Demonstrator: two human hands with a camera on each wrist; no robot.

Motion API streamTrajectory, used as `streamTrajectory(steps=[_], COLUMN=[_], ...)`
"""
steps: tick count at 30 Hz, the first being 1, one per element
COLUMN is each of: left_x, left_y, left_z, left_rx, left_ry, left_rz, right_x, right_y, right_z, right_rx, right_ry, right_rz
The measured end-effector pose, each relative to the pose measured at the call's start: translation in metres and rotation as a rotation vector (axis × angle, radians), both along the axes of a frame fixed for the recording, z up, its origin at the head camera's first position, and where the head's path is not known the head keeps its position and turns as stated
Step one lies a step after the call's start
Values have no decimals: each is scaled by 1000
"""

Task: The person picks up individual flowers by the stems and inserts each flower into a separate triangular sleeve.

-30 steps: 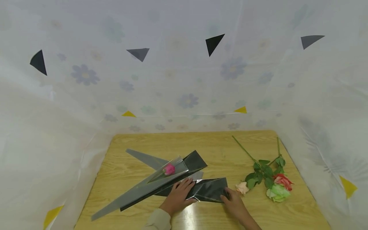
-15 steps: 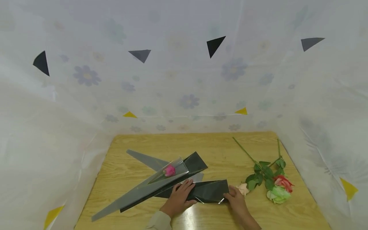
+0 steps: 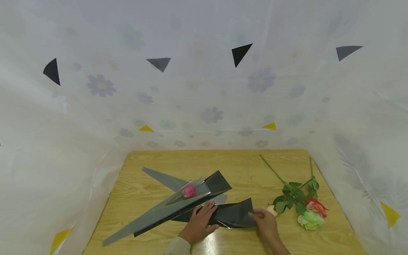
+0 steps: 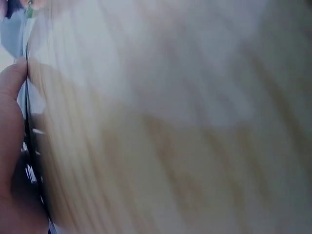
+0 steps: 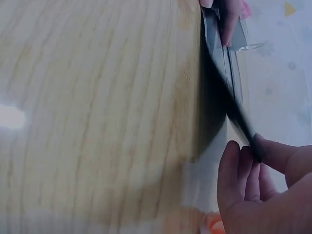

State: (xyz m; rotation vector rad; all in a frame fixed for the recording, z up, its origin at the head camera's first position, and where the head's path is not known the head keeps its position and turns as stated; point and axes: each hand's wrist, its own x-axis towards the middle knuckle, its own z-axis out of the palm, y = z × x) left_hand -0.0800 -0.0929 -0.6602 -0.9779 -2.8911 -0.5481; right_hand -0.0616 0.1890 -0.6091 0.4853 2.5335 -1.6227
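Observation:
In the head view, a black flower sleeve (image 3: pixel 234 215) with a clear front film lies near the table's front. My left hand (image 3: pixel 200 221) rests across it, fingers stretched out. With thumb and fingertips, my right hand (image 3: pixel 267 224) pinches the sleeve's wide right end. The right wrist view shows the black sheet (image 5: pixel 228 100) raised off the table at that end, its edge between thumb (image 5: pixel 280 153) and fingers. To the left lies a grey and clear sleeve with a pink rose (image 3: pixel 189 191) inside, partly over another black sleeve (image 3: pixel 219 182).
A grey pointed sleeve (image 3: pixel 164 178) sticks out behind the pile. At the right lie artificial roses: a red one (image 3: pixel 316 207), a green one (image 3: pixel 310 219) and a peach one (image 3: pixel 272 210), partly behind my right hand. White patterned sheeting (image 3: pixel 210 88) walls the table (image 3: pixel 242 164).
My right hand has shifted its hold along the black sleeve's right edge and now pinches it mid-edge, which bends upward. My left hand stays on the sleeve. The head view has tilted slightly.

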Motion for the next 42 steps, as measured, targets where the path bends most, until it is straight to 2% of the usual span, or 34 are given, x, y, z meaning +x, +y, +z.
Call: streamTrajectory(steps=[4,11,16,20,25,28,33,37,42], left_x=[3,5,5,4,2,0,-3,-2,0], left_y=[4,13,16,17,18,18,20,21,24], left_z=[4,12,14,15,17,17,18,19,22], left_rx=[-13,-14,-34,-38,-8,-8,-35,-32,-11], left_ry=[2,-52,-9,8,3,23,86,107,150], left_rz=[-1,13,28,35,37,51,59,64,60], right_x=[-2,1,5,7,9,11,16,18,17], right_y=[-2,-10,-16,-17,-18,-19,-20,-18,-12], right_z=[3,11,19,27,37,46,62,68,72], right_rx=[89,267,353,354,283,252,226,267,305], right_ry=[71,243,313,304,234,215,265,322,292], right_rz=[2,30,39,48,65,77,101,103,103])
